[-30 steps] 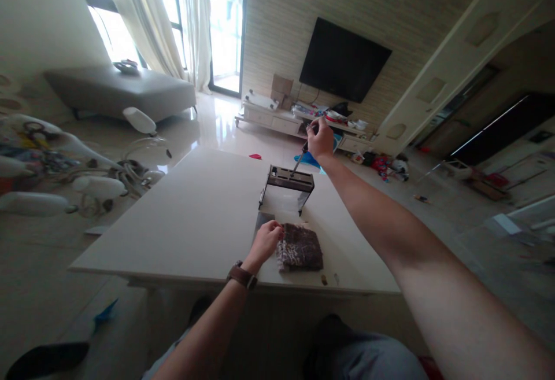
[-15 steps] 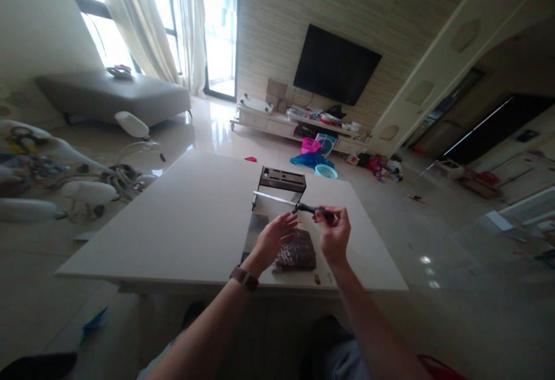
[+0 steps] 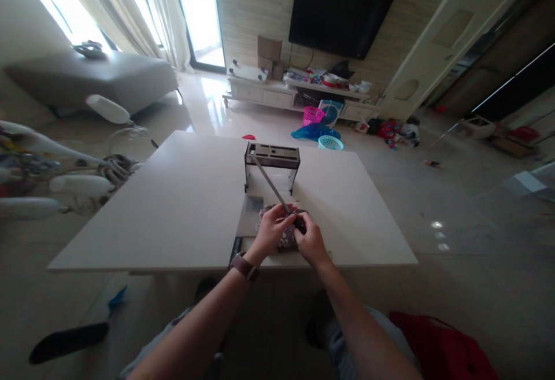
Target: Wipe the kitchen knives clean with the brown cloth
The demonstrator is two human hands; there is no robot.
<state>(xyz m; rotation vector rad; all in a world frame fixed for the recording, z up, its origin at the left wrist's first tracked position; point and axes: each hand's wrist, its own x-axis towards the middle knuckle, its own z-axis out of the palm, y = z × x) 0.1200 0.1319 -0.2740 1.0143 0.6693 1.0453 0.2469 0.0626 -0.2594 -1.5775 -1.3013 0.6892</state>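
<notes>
My right hand is closed round the dark handle of what looks like a sharpening steel, a long thin grey rod. The rod slants up and away to the left, its far end overlapping the black rack in view. My left hand is closed at the rod's lower end, fingers against it near the handle. Beneath both hands lies a patterned brown folded cloth, mostly hidden. To its left is a flat grey blade with a dark handle, likely a cleaver. The black rack stands upright behind it.
The white table carries these things. Beyond it are a pink basket, a light blue basket and a low TV cabinet. White lamp-like parts stand left. A red bag is at lower right.
My right hand has come down and left, turning the steel to point farther away from me. My left hand, open before, has closed on the rod. The camera view has tilted down.
</notes>
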